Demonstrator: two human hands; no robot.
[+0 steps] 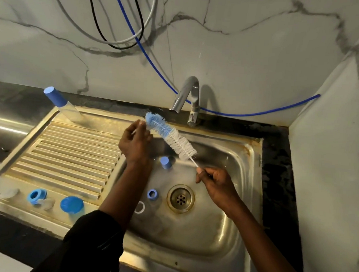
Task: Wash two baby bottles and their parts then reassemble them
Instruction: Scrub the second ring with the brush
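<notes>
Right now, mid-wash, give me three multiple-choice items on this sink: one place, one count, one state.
1. Where does the capped baby bottle stand?
A) on the black counter
B) at the drainboard's far corner
C) under the tap

2. How many blue parts lie in the basin?
A) two
B) four
C) none

3. The bottle brush is:
A) lying on the drainboard
B) inside a bottle
C) held by the right grip

Answers:
1 B: the bottle stands upright at the drainboard's far left corner.
2 A: only a blue cap and a blue ring lie in the basin.
3 C: the right grip pinches the brush's wire handle above the basin.
</notes>
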